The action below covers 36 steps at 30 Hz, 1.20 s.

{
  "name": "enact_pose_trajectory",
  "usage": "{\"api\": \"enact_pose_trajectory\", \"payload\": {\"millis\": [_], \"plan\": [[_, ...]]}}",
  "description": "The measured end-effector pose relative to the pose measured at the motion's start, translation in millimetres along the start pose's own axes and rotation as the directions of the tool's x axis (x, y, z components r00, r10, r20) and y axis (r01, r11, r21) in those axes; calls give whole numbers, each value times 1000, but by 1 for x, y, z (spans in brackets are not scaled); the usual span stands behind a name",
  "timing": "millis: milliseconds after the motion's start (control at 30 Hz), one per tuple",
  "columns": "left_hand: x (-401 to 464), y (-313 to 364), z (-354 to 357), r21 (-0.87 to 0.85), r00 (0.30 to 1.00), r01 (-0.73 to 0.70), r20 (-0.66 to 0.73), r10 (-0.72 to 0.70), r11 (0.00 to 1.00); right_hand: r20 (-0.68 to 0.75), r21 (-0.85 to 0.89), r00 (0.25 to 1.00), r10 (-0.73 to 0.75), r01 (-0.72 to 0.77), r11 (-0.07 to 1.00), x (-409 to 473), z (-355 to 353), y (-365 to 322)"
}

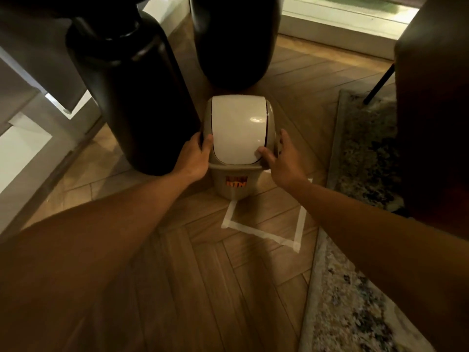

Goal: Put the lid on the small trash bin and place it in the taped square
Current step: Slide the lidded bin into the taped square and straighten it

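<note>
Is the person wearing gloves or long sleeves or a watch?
No. The left hand and right hand are bare, with no gloves, rings or watch showing. Both forearms are uncovered as far as the picture shows, so no sleeves are visible.

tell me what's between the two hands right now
The small trash bin with its lid on; the left hand and right hand flank it in the head view.
</note>
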<state>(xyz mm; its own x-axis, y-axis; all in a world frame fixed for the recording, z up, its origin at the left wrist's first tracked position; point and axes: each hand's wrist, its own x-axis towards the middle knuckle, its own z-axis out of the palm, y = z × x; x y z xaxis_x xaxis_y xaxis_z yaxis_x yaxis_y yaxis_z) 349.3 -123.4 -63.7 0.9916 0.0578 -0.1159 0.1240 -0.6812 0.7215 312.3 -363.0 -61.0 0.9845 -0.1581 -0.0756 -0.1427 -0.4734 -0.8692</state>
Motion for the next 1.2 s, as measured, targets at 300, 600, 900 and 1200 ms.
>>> {"api": "enact_pose_trajectory", "payload": {"millis": [300,600,900,1200], "plan": [[30,18,-7,-31,989,61,-136,-64,998,-89,-114,995,54,-64,991,35,-8,-23],[37,22,-17,-82,997,15,-70,-21,997,-92,-46,995,39,-43,998,38,-9,-30],[37,22,-20,-114,999,34,31,-30,993,121,24,978,169,-173,985,37,-21,-26],[26,34,-19,-148,997,-20,66,30,989,109,45,971,214,-220,974,24,-37,-17]]}}
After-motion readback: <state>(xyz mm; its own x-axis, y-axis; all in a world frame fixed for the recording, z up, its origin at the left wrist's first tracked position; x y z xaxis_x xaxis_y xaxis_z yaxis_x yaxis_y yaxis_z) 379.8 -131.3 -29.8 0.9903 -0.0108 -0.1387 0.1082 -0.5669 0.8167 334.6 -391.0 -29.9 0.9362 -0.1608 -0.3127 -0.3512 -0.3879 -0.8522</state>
